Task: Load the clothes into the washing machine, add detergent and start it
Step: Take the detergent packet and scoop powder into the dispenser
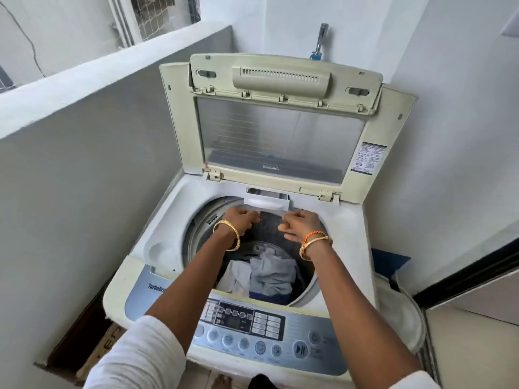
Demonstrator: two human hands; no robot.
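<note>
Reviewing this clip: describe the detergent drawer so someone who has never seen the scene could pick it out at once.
Start at the top-loading washing machine with its lid raised. Just below the lid's hinge edge, at the back rim of the round drum opening, sits the detergent drawer, pulled out over the drum. It is the only small white rectangular tray there, just beyond both hands.

Bright daylight, soft shadows, wide-angle edge distortion

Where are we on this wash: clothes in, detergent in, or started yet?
Clothes already lie in the drum, under the raised lid. In hand: both hands, left hand and right hand, reach at the pulled-out detergent drawer at the back rim; whether detergent is in it, I cannot tell. Left: close the lid and press start on the control panel.
</note>
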